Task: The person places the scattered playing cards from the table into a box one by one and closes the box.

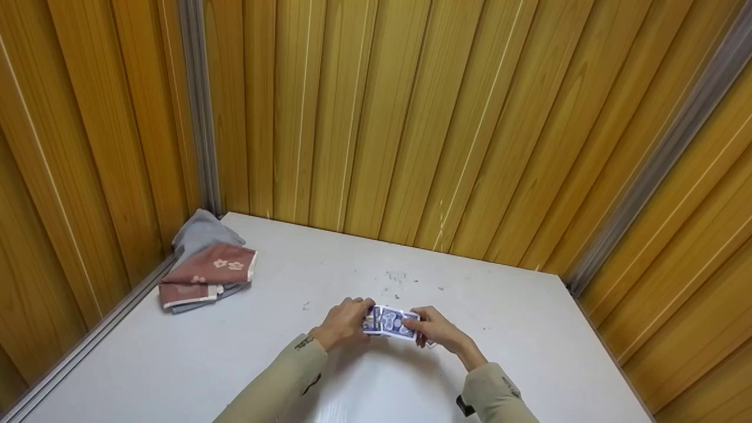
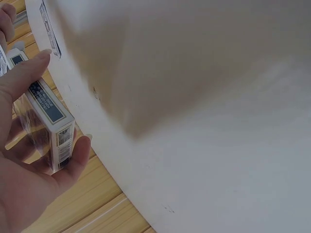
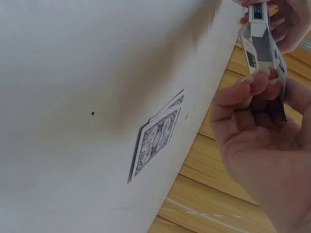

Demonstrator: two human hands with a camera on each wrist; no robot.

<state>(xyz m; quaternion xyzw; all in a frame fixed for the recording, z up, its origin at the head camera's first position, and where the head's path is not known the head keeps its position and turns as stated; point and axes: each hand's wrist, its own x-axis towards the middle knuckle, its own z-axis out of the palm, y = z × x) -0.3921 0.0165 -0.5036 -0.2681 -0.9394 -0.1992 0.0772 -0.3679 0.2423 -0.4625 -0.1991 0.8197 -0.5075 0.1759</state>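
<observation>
Transfer apparently under way: above the near part of the white table [image 1: 558, 352], the left hand [image 1: 345, 320] grips the playing-card box [image 2: 51, 114], the right hand [image 1: 437, 329] pinches a blue-backed playing card [image 1: 392, 323] at its right end, and the next move seemingly calls for keeping both aligned.

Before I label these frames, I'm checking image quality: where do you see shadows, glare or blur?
Head: soft shadow and, at the bottom edge, pale glare on the white tabletop; left wrist: broad brownish shadow, fine print on the card box blurry; right wrist: brownish shadow beside the loose playing cards, their patterned backs fairly distinct.
</observation>
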